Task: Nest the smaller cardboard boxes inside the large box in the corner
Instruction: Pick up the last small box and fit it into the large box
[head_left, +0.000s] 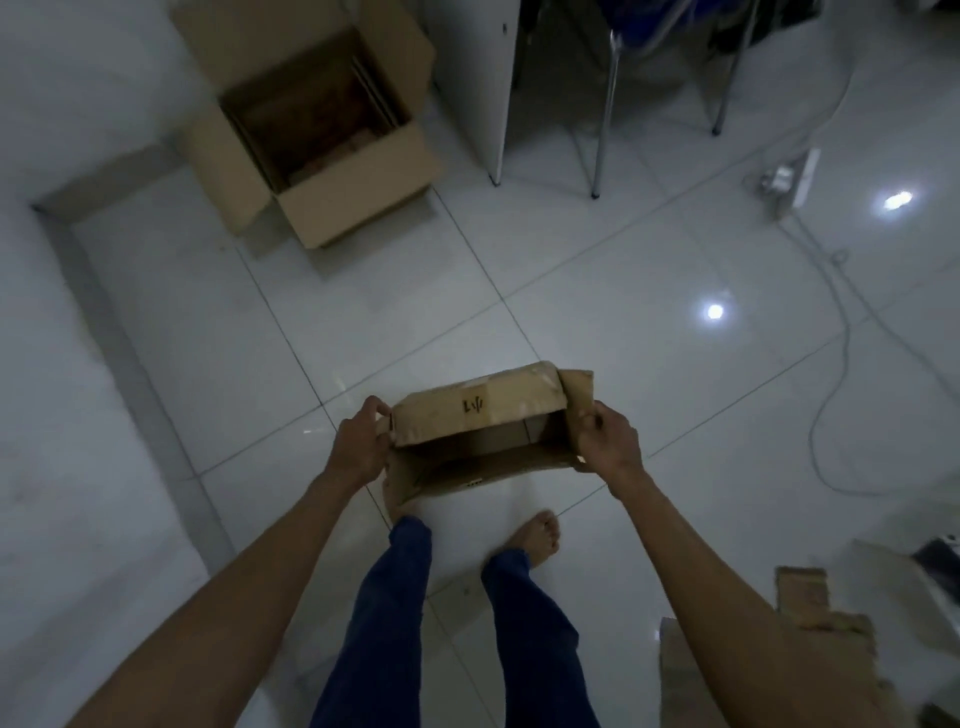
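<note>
Head view, looking down at a white tiled floor (597, 291). We see a small open cardboard box (483, 431) held above the floor in front of the person's legs, its opening turned toward the camera and its far wall bearing a dark printed mark. The left hand (361, 441) is closed on the box's left end flap, at 9 o'clock of the box, with the fingers curled over the flap edge. The right hand (608, 441) is closed on the upright right flap, at 3 o'clock of the box, thumb and fingers pinching the cardboard. Both forearms reach in from the lower corners of the frame.

The large cardboard box (322, 130) stands on the floor at 11 o'clock of the held box, well apart from it, near the angle of the two white walls. Its top flaps are folded outward, and its dim interior shows flat brown contents that we cannot identify. At 1 o'clock stand chrome chair legs (605, 119) beside a white panel. At 2 o'clock a power strip (789, 179) lies with its cable (836, 291) trailing across the tiles. More torn cardboard (810, 623) lies at 5 o'clock. One bare foot (543, 535) shows below the held box.
</note>
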